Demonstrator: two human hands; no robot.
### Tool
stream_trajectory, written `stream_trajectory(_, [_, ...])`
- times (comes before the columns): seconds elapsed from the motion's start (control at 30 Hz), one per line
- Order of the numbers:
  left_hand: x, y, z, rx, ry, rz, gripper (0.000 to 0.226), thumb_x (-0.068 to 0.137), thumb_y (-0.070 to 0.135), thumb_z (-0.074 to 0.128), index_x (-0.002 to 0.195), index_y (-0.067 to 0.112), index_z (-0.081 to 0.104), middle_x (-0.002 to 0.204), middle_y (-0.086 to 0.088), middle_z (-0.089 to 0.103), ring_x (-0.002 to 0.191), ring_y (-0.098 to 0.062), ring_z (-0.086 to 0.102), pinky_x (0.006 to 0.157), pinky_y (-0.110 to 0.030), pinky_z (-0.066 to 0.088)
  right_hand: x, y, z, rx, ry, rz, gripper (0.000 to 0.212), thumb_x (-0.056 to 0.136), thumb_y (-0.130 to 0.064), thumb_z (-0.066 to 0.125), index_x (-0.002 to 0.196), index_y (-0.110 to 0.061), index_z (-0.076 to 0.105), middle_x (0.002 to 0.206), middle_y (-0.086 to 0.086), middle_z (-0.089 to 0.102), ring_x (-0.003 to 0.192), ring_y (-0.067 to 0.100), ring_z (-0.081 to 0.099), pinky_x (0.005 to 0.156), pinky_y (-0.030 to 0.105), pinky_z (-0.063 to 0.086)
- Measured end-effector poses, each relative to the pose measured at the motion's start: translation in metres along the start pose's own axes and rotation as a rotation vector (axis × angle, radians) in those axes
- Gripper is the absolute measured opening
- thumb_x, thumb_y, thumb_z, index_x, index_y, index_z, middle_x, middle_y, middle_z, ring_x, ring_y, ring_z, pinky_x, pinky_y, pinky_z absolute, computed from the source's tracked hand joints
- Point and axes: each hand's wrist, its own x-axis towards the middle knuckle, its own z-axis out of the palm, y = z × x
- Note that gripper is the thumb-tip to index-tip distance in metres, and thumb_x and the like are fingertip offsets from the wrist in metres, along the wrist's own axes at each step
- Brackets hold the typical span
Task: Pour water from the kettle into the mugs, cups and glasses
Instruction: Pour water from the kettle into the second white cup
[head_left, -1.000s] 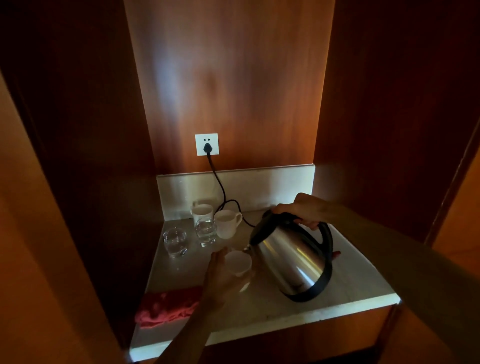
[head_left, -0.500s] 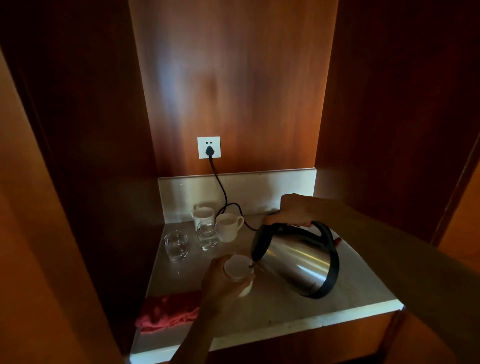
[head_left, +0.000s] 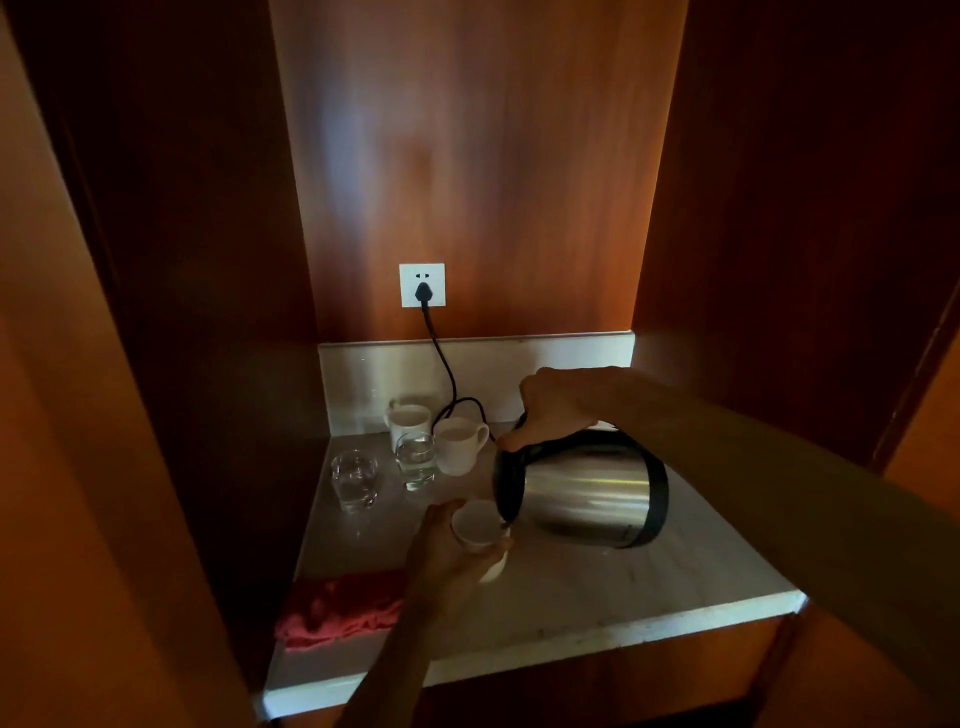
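My right hand (head_left: 558, 405) grips the black handle of a steel kettle (head_left: 587, 491), which lies tipped almost on its side, spout down to the left. The spout hangs right over a small white cup (head_left: 475, 525) that my left hand (head_left: 447, 561) holds just above the marble counter (head_left: 649, 582). Behind stand two white mugs (head_left: 408, 421) (head_left: 460, 447) and two clear glasses (head_left: 354, 478) (head_left: 415, 460) with water in them. No stream of water can be made out in the dim light.
A red cloth (head_left: 337, 613) lies at the counter's front left. A black cord (head_left: 447, 364) runs from the wall socket (head_left: 422, 285) down behind the mugs. Dark wooden walls close in the niche on both sides.
The kettle has risen and tipped further, from slanted to nearly horizontal. The left hand with the cup has stayed under the spout.
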Motion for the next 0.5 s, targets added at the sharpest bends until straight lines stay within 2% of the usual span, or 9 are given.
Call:
stream_trajectory(0.1, [-0.001, 0.001, 0.000, 0.001, 0.019, 0.023, 0.077, 0.052, 0.065, 0.086, 0.118, 0.045, 0.053, 0.117, 0.022, 0.059, 0.106, 0.001, 0.060, 0.088, -0.028, 0.057, 0.008, -0.006, 0.000, -0.059, -0.009, -0.010, 0.053, 0.078, -0.073, 0.062, 0.073, -0.020, 0.056, 0.074, -0.002, 0.061, 0.067, 0.015, 0.059, 0.067, 0.036, 0.051])
stream_trajectory(0.2, [-0.002, 0.006, -0.002, 0.025, 0.006, 0.042, 0.072, 0.054, 0.065, 0.085, 0.114, 0.051, 0.049, 0.116, 0.026, 0.055, 0.107, 0.003, 0.058, 0.090, -0.026, 0.055, 0.010, -0.014, -0.003, -0.105, -0.009, -0.019, 0.055, 0.074, -0.075, 0.062, 0.072, -0.022, 0.053, 0.075, -0.002, 0.059, 0.068, 0.017, 0.059, 0.068, 0.038, 0.053])
stream_trajectory(0.3, [-0.003, 0.008, -0.004, 0.047, 0.006, 0.046, 0.073, 0.057, 0.061, 0.087, 0.120, 0.044, 0.053, 0.116, 0.026, 0.051, 0.109, 0.000, 0.057, 0.092, -0.027, 0.053, 0.011, -0.023, -0.007, -0.154, -0.029, -0.035, 0.058, 0.075, -0.074, 0.063, 0.077, -0.017, 0.059, 0.080, 0.001, 0.063, 0.072, 0.021, 0.064, 0.064, 0.035, 0.051])
stream_trajectory(0.4, [-0.003, 0.007, -0.005, 0.065, 0.015, 0.055, 0.076, 0.057, 0.059, 0.086, 0.124, 0.035, 0.057, 0.116, 0.023, 0.051, 0.109, -0.002, 0.057, 0.093, -0.027, 0.053, 0.013, -0.032, -0.007, -0.199, -0.022, -0.052, 0.054, 0.076, -0.073, 0.063, 0.069, -0.022, 0.047, 0.075, -0.002, 0.054, 0.066, 0.017, 0.056, 0.068, 0.037, 0.051])
stream_trajectory(0.5, [-0.004, 0.006, -0.004, 0.060, 0.021, 0.055, 0.076, 0.056, 0.061, 0.086, 0.122, 0.034, 0.058, 0.119, 0.020, 0.056, 0.108, -0.001, 0.058, 0.091, -0.027, 0.054, 0.014, -0.037, -0.007, -0.235, -0.029, -0.037, 0.054, 0.077, -0.074, 0.061, 0.069, -0.025, 0.039, 0.080, -0.003, 0.047, 0.067, 0.015, 0.052, 0.072, 0.038, 0.052])
